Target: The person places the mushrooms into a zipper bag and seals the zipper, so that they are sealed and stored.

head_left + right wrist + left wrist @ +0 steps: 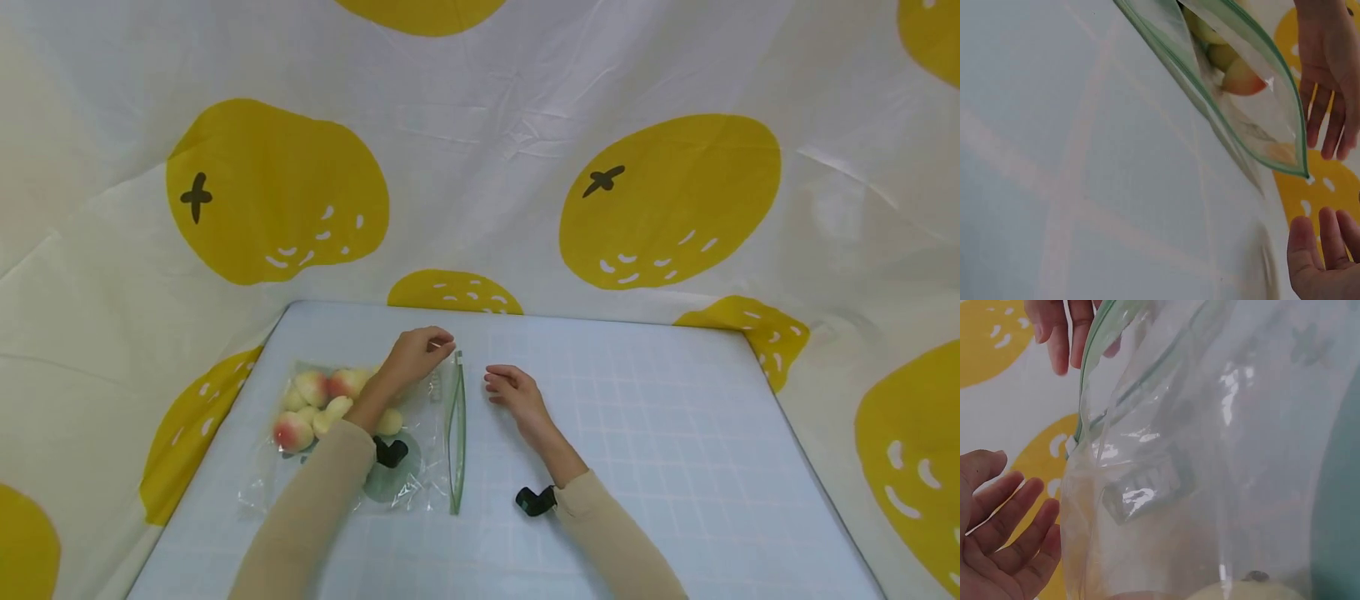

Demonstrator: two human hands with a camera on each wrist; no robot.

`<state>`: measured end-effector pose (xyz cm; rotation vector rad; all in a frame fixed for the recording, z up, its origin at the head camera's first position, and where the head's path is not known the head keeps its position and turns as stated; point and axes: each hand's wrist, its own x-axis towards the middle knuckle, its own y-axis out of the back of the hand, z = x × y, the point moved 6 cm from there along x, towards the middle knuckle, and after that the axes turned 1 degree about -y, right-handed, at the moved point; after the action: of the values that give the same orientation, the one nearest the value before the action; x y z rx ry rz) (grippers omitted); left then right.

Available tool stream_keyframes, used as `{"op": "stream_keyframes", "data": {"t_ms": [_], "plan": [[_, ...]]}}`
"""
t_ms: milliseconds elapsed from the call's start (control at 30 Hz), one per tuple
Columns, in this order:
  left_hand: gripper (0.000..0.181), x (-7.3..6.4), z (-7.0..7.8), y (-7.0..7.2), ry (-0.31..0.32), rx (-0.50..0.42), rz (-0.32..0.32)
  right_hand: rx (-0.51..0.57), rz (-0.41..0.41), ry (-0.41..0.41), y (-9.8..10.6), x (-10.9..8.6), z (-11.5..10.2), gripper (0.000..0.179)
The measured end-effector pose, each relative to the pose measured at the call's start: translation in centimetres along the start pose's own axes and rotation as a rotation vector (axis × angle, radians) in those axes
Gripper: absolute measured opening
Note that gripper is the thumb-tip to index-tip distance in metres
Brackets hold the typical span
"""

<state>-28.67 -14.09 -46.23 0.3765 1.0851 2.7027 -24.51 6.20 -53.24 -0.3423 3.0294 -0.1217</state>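
Note:
A clear zip bag with a green zip edge lies on the left of the table; its mouth gapes toward the right. Inside are several yellow and red peach-like fruits. My left hand is over the far end of the bag's mouth, fingers loosely bent, and in the left wrist view nothing is in its grasp. Right of the zip edge, my right hand hovers apart from the bag with loosely curved fingers and holds nothing. A small white zip end shows between both hands in the right wrist view.
The table has a pale checked cover. Behind it hangs a white curtain printed with yellow fruit. A black wrist camera sits on the right sleeve, another on the left. A green round print marks the bag.

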Motion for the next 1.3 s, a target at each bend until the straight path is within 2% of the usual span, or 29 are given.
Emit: {"op": "stream_keyframes", "data": {"t_ms": [233, 367, 500, 600, 700, 833, 1033, 1300], "plan": [[0.039, 2.5, -1.8, -1.3, 0.038, 0.073, -0.206, -0.010, 0.039, -0.024, -0.5, 1.0, 0.5, 0.037], [0.031, 3.1, -2.3, -1.9, 0.054, 0.102, -0.311, -0.004, 0.037, -0.039, -0.9, 1.6, 0.8, 0.036], [0.022, 3.3, -2.4, -2.1, 0.082, 0.072, -0.365, 0.009, 0.023, -0.066, -1.5, 2.1, 0.8, 0.035], [0.021, 3.3, -2.5, -2.1, 0.106, 0.032, -0.380, 0.009, 0.018, -0.076, -1.9, 2.5, 0.9, 0.038], [0.021, 3.4, -3.0, -2.2, 0.105, 0.000, -0.384, 0.012, 0.032, -0.076, -2.1, 2.8, 1.1, 0.038], [0.022, 3.4, -3.5, -2.1, 0.097, -0.047, -0.364, 0.005, 0.050, -0.082, -2.5, 3.4, 1.1, 0.033], [0.022, 3.1, -4.3, -1.9, 0.128, -0.126, -0.339, -0.014, 0.086, -0.102, -3.4, 4.2, 0.9, 0.028], [0.021, 3.0, -4.4, -1.9, 0.129, -0.173, -0.317, -0.017, 0.128, -0.157, -4.0, 4.9, 0.9, 0.027]]}}
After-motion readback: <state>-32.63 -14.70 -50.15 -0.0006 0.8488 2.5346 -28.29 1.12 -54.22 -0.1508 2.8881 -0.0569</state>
